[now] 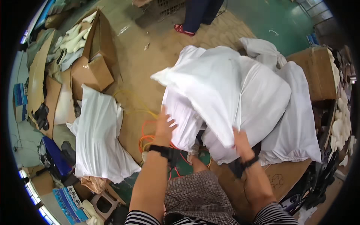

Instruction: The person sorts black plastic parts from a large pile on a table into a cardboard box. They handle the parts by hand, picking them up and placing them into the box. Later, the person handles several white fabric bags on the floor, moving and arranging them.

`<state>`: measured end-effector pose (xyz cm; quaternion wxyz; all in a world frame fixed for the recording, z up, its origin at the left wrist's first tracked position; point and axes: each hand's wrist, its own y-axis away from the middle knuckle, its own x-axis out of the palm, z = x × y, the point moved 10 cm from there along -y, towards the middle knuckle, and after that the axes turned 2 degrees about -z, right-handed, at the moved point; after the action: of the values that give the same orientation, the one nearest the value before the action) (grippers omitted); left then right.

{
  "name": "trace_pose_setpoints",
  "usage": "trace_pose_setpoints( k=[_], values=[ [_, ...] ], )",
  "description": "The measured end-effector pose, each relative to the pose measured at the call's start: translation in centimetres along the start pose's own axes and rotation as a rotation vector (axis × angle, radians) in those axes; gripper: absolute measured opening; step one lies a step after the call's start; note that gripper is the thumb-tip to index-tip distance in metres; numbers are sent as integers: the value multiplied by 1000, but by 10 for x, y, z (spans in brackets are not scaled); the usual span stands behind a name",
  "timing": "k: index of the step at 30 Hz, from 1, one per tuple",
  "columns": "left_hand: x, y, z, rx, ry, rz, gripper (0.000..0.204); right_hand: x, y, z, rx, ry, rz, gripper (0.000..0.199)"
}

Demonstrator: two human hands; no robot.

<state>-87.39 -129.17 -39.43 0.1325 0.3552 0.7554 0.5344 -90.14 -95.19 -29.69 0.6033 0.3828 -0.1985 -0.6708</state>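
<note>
A person stands over a heap of stuffed white sacks, seen from a head-worn camera looking down. The left hand [164, 126], fingers spread and loose, lies flat against the side of a lower white sack [183, 120], pressing rather than gripping. The right hand [242, 144] is closed on the bottom edge of the large white sack [213, 80] raised at the top of the heap, its fabric pinched between thumb and fingers. That large sack hangs tilted over the pile, its upper corner pointing to the left, and it overlaps another full sack [266, 97] behind it and a further one [298, 127] slumped to the right. Both wrists carry dark straps. The heap rests on a sheet of brown cardboard [279, 178] in front of the person's checked shorts [198, 195]. Orange and yellow cords [144, 138] curl on the floor just beside the left wrist. To the left, well apart from the heap, a separate white sack [98, 137] stands on its own, with an open cardboard box [93, 56] of pale shoe insoles behind it. On the right, a second cardboard box [317, 71] sits against the pile. At the top, another person's dark trouser legs [200, 13] and a red shoe [183, 30] stand on the floor.
</note>
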Motion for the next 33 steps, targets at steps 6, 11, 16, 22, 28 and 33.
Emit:
trace_pose_setpoints(
  k=[6, 11, 16, 22, 28, 33],
  values=[
    [-7, 45, -80, 100, 312, 405, 63, -12, 154, -65, -26, 264, 189, 33],
    [-83, 63, -37, 32, -532, 301, 69, 29, 200, -174, 199, 743, 696, 39],
    [-148, 42, 45, -117, -744, 193, 80, 85, 124, -131, -416, 184, 849, 43],
    [-105, -22, 48, 412, -717, -16, 90, 90, -18, -151, 262, -56, 199, 76],
    [-33, -47, -27, 700, -981, -199, 46, 133, -88, -200, 377, -328, 142, 68],
    [-9, 31, -25, 991, -931, -235, 26, 163, -91, -230, 354, -496, 195, 55]
  ],
)
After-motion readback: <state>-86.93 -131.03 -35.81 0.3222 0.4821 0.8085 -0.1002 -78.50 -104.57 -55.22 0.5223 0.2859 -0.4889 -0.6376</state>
